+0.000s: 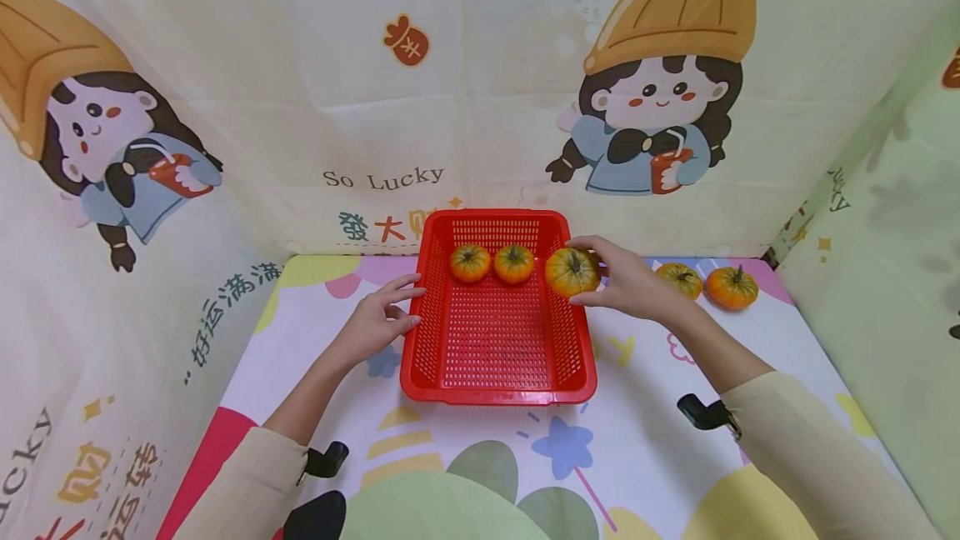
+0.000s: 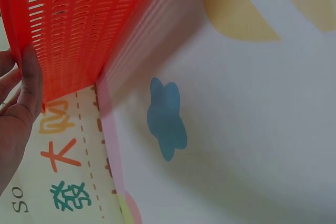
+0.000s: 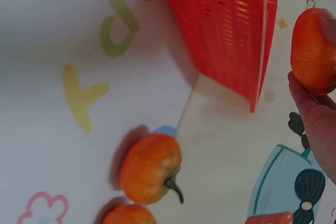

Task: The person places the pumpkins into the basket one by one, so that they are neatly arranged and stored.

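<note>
A red plastic basket (image 1: 498, 397) with slotted walls stands on the table. Two small orange-green pumpkins, a left one (image 1: 470, 263) and a right one (image 1: 513, 264), sit side by side at its far end. My right hand (image 1: 626, 277) grips a third pumpkin (image 1: 573, 272) between thumb and fingers, over the basket's right rim; the right wrist view shows this pumpkin (image 3: 313, 51) raised above the rim. On the opposite side, my left hand (image 1: 378, 319) rests its fingers on the left rim. In the left wrist view its fingers (image 2: 30, 80) touch the basket's edge, thumb outside.
Right of the basket, two more pumpkins, one nearer (image 1: 680, 280) and one farther right (image 1: 732, 287), lie near the table's back edge. A printed cloth (image 1: 510, 123) hangs behind the table. The table cover (image 1: 637, 407) carries colourful printed shapes.
</note>
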`<state>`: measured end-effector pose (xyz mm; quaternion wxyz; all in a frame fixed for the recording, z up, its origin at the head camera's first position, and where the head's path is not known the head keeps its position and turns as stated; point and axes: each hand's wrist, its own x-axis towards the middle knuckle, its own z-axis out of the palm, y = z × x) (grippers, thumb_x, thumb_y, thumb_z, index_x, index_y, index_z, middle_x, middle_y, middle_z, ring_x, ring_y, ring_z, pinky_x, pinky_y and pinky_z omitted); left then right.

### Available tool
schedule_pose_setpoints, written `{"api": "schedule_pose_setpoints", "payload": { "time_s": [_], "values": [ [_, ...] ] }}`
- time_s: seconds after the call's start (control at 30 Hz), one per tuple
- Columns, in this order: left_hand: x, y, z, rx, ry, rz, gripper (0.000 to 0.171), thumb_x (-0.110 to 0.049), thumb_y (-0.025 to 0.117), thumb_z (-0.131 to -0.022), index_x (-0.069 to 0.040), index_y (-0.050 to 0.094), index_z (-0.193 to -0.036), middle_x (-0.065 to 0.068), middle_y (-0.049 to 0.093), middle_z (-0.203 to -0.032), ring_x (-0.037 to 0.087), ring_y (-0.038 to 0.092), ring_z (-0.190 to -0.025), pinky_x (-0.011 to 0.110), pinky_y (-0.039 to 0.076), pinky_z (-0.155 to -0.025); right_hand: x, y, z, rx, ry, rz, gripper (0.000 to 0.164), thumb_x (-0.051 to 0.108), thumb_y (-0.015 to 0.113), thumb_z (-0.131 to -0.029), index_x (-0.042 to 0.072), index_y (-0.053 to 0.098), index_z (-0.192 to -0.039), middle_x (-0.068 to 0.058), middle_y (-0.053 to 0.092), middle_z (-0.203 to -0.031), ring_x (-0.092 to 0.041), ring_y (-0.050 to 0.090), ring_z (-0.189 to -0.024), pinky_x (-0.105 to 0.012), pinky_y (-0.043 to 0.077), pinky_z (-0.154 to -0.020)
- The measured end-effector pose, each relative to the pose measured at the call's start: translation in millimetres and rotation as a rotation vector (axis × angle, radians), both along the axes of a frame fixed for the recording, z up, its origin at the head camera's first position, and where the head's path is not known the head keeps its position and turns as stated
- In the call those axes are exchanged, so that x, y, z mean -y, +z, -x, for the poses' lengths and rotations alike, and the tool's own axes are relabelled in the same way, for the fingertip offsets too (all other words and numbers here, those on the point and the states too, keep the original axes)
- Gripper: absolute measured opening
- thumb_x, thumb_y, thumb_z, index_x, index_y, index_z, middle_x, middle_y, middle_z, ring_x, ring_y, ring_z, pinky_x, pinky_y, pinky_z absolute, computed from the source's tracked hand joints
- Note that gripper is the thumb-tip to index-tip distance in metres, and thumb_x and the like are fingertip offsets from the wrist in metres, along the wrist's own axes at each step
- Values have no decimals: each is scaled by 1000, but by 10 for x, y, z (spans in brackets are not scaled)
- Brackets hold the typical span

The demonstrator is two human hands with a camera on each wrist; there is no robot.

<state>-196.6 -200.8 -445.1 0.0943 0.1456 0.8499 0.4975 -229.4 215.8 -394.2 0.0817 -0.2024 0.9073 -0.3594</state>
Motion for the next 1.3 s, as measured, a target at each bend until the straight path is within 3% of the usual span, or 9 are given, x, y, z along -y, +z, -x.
{"api": "schedule_pose_setpoints", "payload": {
  "time_s": [0.2,0.5,0.57,0.8,1.3],
  "values": [
    [-61,121,-50,24,5,7,52,4,66,-95,7,54,-145,18,38,-163,31,70,-89,40,65,-79,199,64,114,-13,67,-6,85,29,89,-81,12,44,-151,-11,53,-149,-32,54,-135,-51,56,-102],
    [24,-42,35,9,2,2,53,-5,71,-95,-2,57,-146,9,39,-165,25,71,-88,37,65,-78,441,108,222,58,56,-5,84,28,90,-80,20,45,-151,-7,53,-149,-29,50,-135,-51,58,-99],
    [33,-45,40,6,-3,-7,53,-6,72,-95,-3,58,-146,8,39,-164,25,71,-87,37,65,-78,495,134,261,82,46,-9,84,30,90,-80,23,45,-150,-5,53,-148,-28,49,-135,-50,59,-98],
    [27,-40,33,1,-10,-9,53,-6,72,-95,-2,57,-146,8,39,-164,24,71,-86,34,64,-77,720,181,465,-9,148,-69,78,29,90,-81,16,48,-146,-9,57,-143,-28,54,-129,-48,56,-103],
    [18,-36,26,3,-11,-5,54,-5,73,-94,-1,57,-146,9,40,-164,23,71,-86,33,64,-77,1119,46,615,122,213,-111,70,26,88,-82,20,47,-139,-11,57,-136,-27,55,-124,-42,58,-100]
  ]
}}
